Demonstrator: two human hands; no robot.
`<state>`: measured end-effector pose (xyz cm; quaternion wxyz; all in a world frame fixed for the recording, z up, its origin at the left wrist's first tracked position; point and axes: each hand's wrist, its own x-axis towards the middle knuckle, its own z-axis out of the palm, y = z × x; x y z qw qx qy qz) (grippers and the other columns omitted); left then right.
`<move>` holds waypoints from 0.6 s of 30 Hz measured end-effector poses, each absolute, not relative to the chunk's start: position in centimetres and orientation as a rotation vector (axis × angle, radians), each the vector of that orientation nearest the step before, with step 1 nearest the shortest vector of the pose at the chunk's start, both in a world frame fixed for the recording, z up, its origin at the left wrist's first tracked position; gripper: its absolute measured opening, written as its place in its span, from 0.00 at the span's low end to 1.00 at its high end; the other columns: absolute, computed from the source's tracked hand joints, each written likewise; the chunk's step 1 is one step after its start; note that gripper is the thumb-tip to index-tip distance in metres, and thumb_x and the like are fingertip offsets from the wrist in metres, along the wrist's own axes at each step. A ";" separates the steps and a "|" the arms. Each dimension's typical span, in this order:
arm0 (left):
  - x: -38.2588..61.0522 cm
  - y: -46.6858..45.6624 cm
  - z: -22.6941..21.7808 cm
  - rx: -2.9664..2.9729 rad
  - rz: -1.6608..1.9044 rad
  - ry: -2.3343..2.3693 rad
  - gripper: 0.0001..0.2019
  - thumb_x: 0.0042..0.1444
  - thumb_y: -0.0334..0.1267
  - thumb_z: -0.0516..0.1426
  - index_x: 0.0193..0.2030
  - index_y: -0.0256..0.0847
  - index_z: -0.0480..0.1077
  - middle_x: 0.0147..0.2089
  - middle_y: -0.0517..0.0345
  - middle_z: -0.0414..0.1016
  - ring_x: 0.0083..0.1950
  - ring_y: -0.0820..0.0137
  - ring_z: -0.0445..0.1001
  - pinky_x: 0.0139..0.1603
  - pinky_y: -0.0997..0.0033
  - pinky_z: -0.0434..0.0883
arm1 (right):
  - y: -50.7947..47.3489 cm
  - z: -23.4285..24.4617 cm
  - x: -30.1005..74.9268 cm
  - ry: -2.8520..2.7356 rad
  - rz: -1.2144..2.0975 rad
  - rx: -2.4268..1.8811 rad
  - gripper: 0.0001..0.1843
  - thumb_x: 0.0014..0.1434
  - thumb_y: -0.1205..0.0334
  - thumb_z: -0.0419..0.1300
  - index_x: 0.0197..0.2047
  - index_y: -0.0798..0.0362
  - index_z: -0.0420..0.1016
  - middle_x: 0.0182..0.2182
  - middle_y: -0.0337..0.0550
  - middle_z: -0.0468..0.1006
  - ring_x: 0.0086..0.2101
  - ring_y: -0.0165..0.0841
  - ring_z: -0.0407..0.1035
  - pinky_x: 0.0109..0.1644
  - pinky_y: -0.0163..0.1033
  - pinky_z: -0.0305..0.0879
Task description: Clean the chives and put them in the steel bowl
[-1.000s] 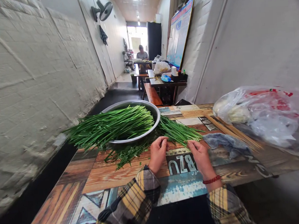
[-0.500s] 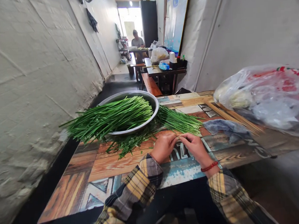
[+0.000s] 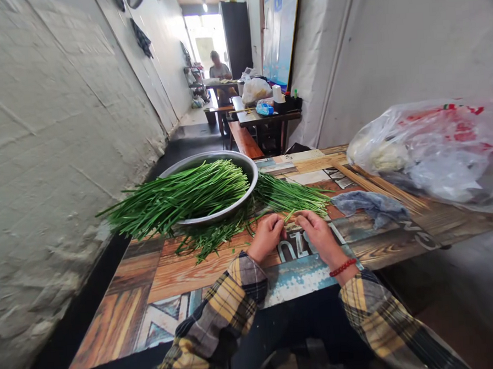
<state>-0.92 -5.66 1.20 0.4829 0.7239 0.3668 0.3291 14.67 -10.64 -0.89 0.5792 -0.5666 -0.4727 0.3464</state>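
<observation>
In the head view, both bare hands are held close together above the near side of a wood-patterned desk [image 3: 109,329], just short of a small bunch of green stalks [image 3: 294,196]. The left hand [image 3: 269,235] has its fingers curled in with the thumb against them; the right hand [image 3: 317,233] brings thumb and fingertips together, pointing toward the left. A short pale-green piece [image 3: 289,215] shows in the gap between the two, but whether either hand grips it or it lies behind them cannot be told. The small bunch lies on the desk, its pale ends toward the right hand, its other end beside a metal bowl [image 3: 253,185]. A larger bundle of stalks [image 3: 189,196] rests in the bowl, its leafy ends hanging out over the left rim. Loose green leaves [image 3: 210,242] are scattered in front of the bowl, left of the left hand. To the right of the right hand lie a crumpled grey-blue cloth [image 3: 369,204], some thin wooden sticks [image 3: 374,186] and a clear plastic bag [image 3: 439,158] with red print. A red beaded bracelet [image 3: 342,267] circles the right wrist.
</observation>
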 end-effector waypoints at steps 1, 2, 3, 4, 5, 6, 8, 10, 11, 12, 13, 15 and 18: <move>-0.9 -5.7 1.2 1.750 0.774 0.875 0.14 0.61 0.41 0.48 0.26 0.39 0.63 0.22 0.62 0.68 0.20 0.78 0.61 0.23 0.76 0.59 | -10.6 -0.8 14.4 -1.155 0.820 -1.309 0.20 0.55 0.45 0.59 0.44 0.51 0.74 0.34 0.42 0.78 0.36 0.34 0.72 0.43 0.39 0.66; -0.9 -5.8 1.2 1.740 0.746 0.857 0.13 0.61 0.40 0.48 0.27 0.39 0.63 0.23 0.62 0.69 0.19 0.78 0.61 0.22 0.77 0.59 | -10.6 -0.8 14.3 -1.196 0.827 -1.301 0.20 0.55 0.46 0.60 0.43 0.51 0.74 0.34 0.42 0.79 0.36 0.34 0.72 0.42 0.39 0.66; -0.9 -5.9 1.3 1.733 0.721 0.839 0.11 0.60 0.40 0.48 0.29 0.39 0.63 0.24 0.62 0.70 0.18 0.78 0.61 0.21 0.77 0.59 | -10.5 -0.8 14.1 -1.222 0.824 -1.304 0.18 0.54 0.46 0.61 0.41 0.51 0.75 0.32 0.41 0.78 0.34 0.34 0.72 0.42 0.39 0.66; -0.8 -6.0 1.4 1.724 0.703 0.824 0.09 0.60 0.39 0.49 0.30 0.39 0.63 0.24 0.62 0.70 0.18 0.78 0.62 0.20 0.77 0.59 | -10.4 -0.7 14.1 -1.233 0.816 -1.312 0.17 0.54 0.47 0.61 0.38 0.51 0.75 0.30 0.40 0.78 0.33 0.33 0.71 0.41 0.39 0.66; -0.8 -6.1 1.4 1.710 0.692 0.811 0.08 0.59 0.39 0.49 0.31 0.39 0.62 0.25 0.62 0.70 0.18 0.78 0.63 0.20 0.77 0.59 | -10.4 -0.8 14.1 -1.232 0.809 -1.318 0.16 0.54 0.47 0.61 0.35 0.51 0.75 0.29 0.39 0.77 0.32 0.33 0.71 0.40 0.38 0.66; -0.8 -6.1 1.4 1.691 0.690 0.804 0.07 0.59 0.38 0.49 0.32 0.39 0.62 0.25 0.63 0.70 0.18 0.78 0.64 0.19 0.78 0.59 | -10.4 -0.8 14.1 -1.220 0.808 -1.317 0.15 0.54 0.47 0.61 0.34 0.51 0.75 0.29 0.39 0.77 0.32 0.33 0.71 0.40 0.39 0.66; -0.8 -6.2 1.4 1.632 0.711 0.818 0.07 0.59 0.38 0.49 0.32 0.40 0.61 0.25 0.64 0.70 0.18 0.78 0.65 0.19 0.78 0.58 | -10.4 -1.0 14.3 -1.186 0.824 -1.298 0.14 0.54 0.48 0.61 0.33 0.51 0.75 0.30 0.40 0.78 0.33 0.33 0.71 0.41 0.39 0.66; -0.7 -6.1 1.3 1.574 0.741 0.856 0.07 0.60 0.39 0.48 0.31 0.41 0.59 0.23 0.65 0.69 0.17 0.78 0.63 0.19 0.78 0.56 | -10.4 -1.1 14.5 -1.169 0.840 -1.286 0.14 0.54 0.49 0.62 0.33 0.51 0.76 0.31 0.41 0.78 0.33 0.34 0.70 0.42 0.40 0.66; -0.7 -6.0 1.2 1.558 0.752 0.874 0.07 0.60 0.39 0.48 0.31 0.41 0.59 0.22 0.65 0.68 0.17 0.78 0.61 0.19 0.78 0.56 | -10.4 -1.2 14.5 -1.167 0.844 -1.287 0.14 0.53 0.49 0.62 0.33 0.51 0.76 0.30 0.41 0.78 0.33 0.34 0.70 0.42 0.40 0.66; -0.7 -5.9 1.1 1.552 0.759 0.886 0.07 0.60 0.39 0.48 0.31 0.41 0.59 0.22 0.66 0.67 0.17 0.78 0.60 0.19 0.78 0.55 | -10.3 -1.3 14.6 -1.164 0.850 -1.286 0.14 0.53 0.49 0.63 0.33 0.51 0.76 0.30 0.41 0.78 0.33 0.34 0.70 0.42 0.40 0.66; -0.7 -5.8 1.0 1.556 0.763 0.889 0.07 0.60 0.39 0.48 0.31 0.41 0.59 0.21 0.66 0.67 0.17 0.78 0.59 0.20 0.77 0.55 | -10.3 -1.4 14.6 -1.161 0.860 -1.281 0.13 0.52 0.49 0.63 0.34 0.51 0.76 0.31 0.41 0.78 0.33 0.34 0.70 0.42 0.40 0.66; -0.7 -5.7 0.8 1.579 0.777 0.880 0.06 0.58 0.38 0.49 0.31 0.40 0.60 0.21 0.66 0.67 0.19 0.78 0.59 0.22 0.77 0.56 | -10.4 -1.4 14.6 -1.141 0.890 -1.259 0.13 0.51 0.50 0.64 0.35 0.51 0.76 0.31 0.41 0.78 0.33 0.33 0.70 0.41 0.39 0.65; -0.6 -5.6 0.6 1.613 0.838 0.849 0.04 0.55 0.34 0.52 0.29 0.40 0.61 0.22 0.65 0.66 0.23 0.77 0.61 0.27 0.76 0.59 | -10.5 -1.3 14.3 -1.080 0.907 -1.245 0.13 0.51 0.51 0.65 0.35 0.52 0.76 0.31 0.40 0.77 0.33 0.32 0.69 0.40 0.38 0.64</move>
